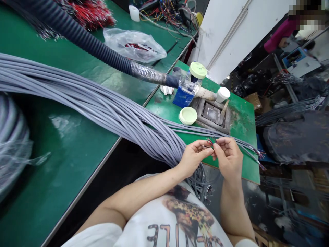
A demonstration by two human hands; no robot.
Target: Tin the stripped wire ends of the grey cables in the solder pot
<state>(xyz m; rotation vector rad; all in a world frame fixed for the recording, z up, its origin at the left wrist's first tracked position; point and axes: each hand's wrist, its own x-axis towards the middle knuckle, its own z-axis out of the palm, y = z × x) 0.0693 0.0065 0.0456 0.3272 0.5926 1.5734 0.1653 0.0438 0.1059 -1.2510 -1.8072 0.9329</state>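
Note:
My left hand (194, 157) and my right hand (228, 158) are close together over the green workbench (241, 116). Between them, thin coloured wire cores (209, 143) fan out from the end of a grey sheathed cable. My left fingers hold the cable end, and my right fingertips pinch the cores. A large bundle of grey cables (102, 106) runs from the upper left and passes beside my left wrist. Several other cable ends with coloured cores (260, 158) lie on the bench to the right of my right hand.
A black corrugated conduit (77, 34) crosses above the bundle. Behind it lies a clear plastic bag (135, 44). The nearer bench holds a blue box (183, 97), pale green lids (188, 115) and a metal recessed fixture (212, 115). Tangled coloured wires (164, 12) lie at the far end.

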